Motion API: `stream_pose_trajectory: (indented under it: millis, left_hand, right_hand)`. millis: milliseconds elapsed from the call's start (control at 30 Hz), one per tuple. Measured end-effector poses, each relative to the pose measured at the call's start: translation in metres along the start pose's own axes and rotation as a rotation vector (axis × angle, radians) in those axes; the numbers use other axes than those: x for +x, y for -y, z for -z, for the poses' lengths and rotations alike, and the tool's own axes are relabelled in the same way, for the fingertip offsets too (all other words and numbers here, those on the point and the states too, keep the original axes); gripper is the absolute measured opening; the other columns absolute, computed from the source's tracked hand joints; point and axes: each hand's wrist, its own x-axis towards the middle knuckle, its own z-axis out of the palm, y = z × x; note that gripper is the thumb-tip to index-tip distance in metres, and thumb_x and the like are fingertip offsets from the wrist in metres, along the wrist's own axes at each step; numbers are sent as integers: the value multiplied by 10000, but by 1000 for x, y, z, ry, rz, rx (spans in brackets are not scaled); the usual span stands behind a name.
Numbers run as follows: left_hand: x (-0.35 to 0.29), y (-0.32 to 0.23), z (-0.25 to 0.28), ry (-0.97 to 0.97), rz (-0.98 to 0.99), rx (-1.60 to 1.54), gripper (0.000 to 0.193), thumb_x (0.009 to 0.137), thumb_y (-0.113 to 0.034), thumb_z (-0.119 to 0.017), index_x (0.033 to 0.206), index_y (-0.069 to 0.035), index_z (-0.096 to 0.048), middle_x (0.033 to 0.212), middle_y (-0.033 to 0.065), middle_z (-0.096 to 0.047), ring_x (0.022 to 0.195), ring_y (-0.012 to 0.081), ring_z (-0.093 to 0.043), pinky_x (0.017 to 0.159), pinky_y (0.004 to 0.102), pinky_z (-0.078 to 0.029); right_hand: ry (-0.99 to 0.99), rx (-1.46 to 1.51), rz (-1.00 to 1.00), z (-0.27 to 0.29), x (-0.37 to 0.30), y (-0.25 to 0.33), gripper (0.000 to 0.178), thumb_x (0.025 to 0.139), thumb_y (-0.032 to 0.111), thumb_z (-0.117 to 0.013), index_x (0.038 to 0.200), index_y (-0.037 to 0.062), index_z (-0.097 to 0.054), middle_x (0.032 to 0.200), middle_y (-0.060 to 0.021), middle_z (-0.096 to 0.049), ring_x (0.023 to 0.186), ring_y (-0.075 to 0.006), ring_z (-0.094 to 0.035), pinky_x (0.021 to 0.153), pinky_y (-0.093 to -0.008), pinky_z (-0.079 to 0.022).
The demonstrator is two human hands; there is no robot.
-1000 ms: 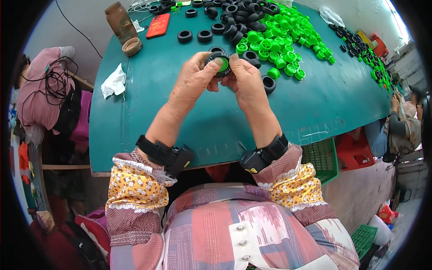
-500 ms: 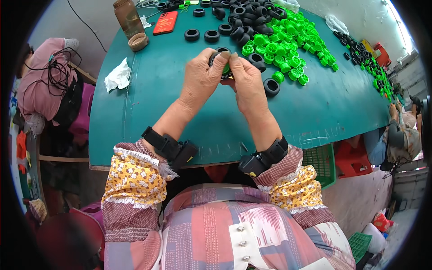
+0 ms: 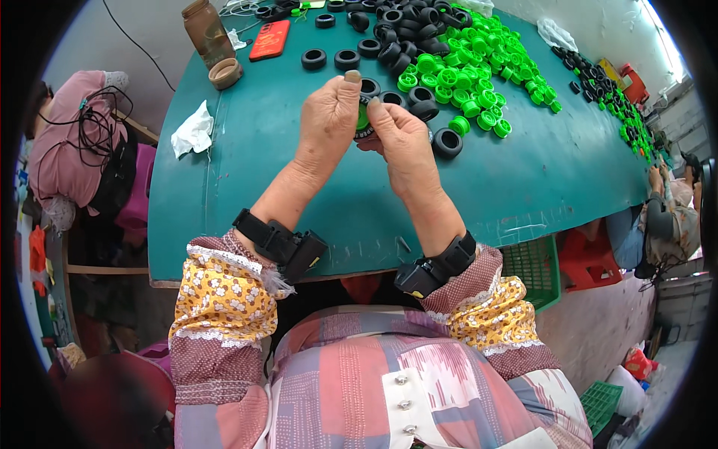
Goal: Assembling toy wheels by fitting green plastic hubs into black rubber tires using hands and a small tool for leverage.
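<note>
On table: tyre pile far centre | hub heap to its right | phone, bottle left | tyre between left hand and right hand, before pile

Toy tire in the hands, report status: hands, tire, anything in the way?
Left hand and right hand both on black toy tire. Green wheel hub shows in it, partly hidden. Loose black tires close beyond the hands.

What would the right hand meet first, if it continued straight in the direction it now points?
Beyond the black-and-green wheel in its grasp, the right hand would probably meet one of the loose black tires lying just ahead on the table. Depth is unclear, so it might pass above them.
</note>
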Motion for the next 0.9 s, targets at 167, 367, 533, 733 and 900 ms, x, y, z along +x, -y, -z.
stream_pose_trajectory:
  millis: [167,367,533,733,900]
  left_hand:
    - [-3,0,-4,51,-18,90,426,907,-370,-419,682,-13,-478,550,139,-459,501,266,-407,481,351,-365]
    - [-5,-8,-2,108,-49,265,394,904,-345,-410,692,-25,-499,576,169,-511,542,351,-489,479,395,-378]
    - [0,3,4,148,-107,268,397,892,-352,-432,682,-22,-498,563,170,-498,526,342,-474,476,380,-385]
    - [6,17,1,44,64,-41,445,869,-413,-493,674,-14,-498,572,67,-503,529,132,-445,485,307,-397]
    - [-11,14,-11,-54,167,-166,435,839,-420,-541,755,7,-537,613,43,-531,579,90,-471,524,262,-417]
  right_hand:
    - [-29,-57,-15,6,1,-1,303,890,305,-500,807,27,-587,699,-21,-577,571,-82,-531,538,-217,-446]
    - [-1,75,-135,10,-1,-2,333,903,318,-464,758,37,-567,668,-37,-568,527,-110,-536,511,-226,-459]
    - [11,241,-251,10,-3,-9,321,900,327,-467,806,33,-552,719,-48,-578,552,-123,-557,538,-244,-485]
    - [-125,262,-72,-6,1,-16,286,903,290,-474,842,19,-542,758,-60,-586,622,-124,-575,579,-252,-498]
    - [-163,125,1,-7,1,-15,268,893,273,-502,865,11,-551,764,-45,-588,667,-105,-562,580,-234,-468]
